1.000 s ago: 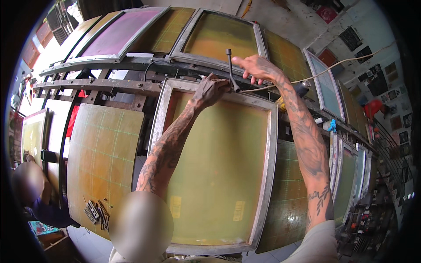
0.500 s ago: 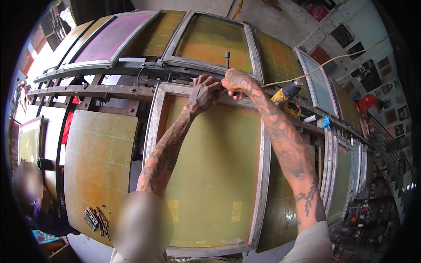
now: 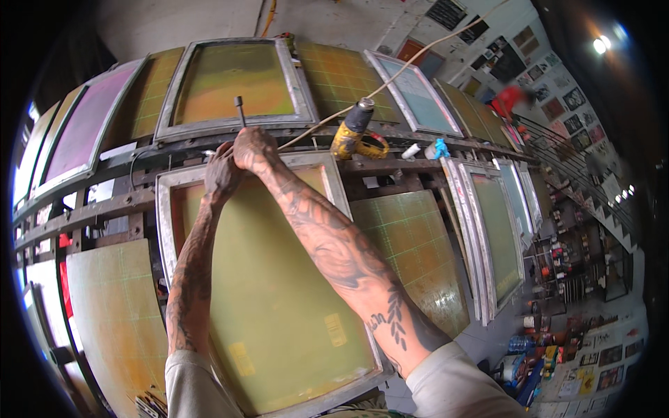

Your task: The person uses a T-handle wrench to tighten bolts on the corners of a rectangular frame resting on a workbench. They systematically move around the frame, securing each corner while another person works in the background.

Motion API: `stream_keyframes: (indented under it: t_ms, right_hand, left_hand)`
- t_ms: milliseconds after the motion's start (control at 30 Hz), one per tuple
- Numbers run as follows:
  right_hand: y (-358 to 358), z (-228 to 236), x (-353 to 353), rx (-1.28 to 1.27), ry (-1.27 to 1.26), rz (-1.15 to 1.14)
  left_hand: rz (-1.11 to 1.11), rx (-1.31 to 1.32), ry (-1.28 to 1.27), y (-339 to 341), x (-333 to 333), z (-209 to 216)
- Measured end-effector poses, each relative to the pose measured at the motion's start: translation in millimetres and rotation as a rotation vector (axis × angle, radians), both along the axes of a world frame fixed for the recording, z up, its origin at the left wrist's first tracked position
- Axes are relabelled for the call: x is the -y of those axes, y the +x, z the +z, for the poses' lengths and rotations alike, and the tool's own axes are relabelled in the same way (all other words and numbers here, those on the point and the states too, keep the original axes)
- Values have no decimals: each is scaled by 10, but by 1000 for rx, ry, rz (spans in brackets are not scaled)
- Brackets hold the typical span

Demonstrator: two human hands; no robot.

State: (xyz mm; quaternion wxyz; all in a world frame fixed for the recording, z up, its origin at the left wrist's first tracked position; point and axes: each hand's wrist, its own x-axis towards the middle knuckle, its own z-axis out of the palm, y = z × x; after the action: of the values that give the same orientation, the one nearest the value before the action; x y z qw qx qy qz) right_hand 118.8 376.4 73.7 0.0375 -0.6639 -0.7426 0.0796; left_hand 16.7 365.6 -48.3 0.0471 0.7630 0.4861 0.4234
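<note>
A screen printing frame (image 3: 339,188) with yellow-green mesh (image 3: 279,279) lies before me, its metal rim reaching the rail at the far end. Over that far rim my two hands are close together. My right hand (image 3: 254,148) is closed round a dark metal socket wrench (image 3: 240,111), whose shaft and thick end stick up above the fist. Right beside it, my left hand (image 3: 224,171) has its fingers curled at the rim; what they pinch is hidden. My right forearm crosses above the mesh.
A yellow and black heat gun (image 3: 352,129) sits on the rail at right, near a cable (image 3: 390,82). Green-lined boards (image 3: 411,251) flank the frame. More framed screens (image 3: 233,83) stand beyond the rail and at right (image 3: 495,237). Tools (image 3: 150,404) lie at lower left. A person in red (image 3: 512,101) is far off.
My view has swung to the right, so the scene sits farther left. My right hand has closed more fully round the wrench, which leans slightly; both hands remain at the far rim.
</note>
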Motion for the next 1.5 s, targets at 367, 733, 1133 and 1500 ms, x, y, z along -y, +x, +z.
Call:
stream_keyframes:
  t_ms: [367,733,1133,1500]
  right_hand:
    - [87,91,79,-6,-16,72]
    - [453,-102,-215,42,-30,298]
    - [590,254,-300,251,181,855]
    - [651,-233,-22,511,683,603]
  left_hand:
    - [-90,367,9,-124,-273,-335]
    - [-81,22,-146,-41,65,57]
    - [-65,-80,-69,-194,11,225]
    - [-95,-124,-108,2,-24,158]
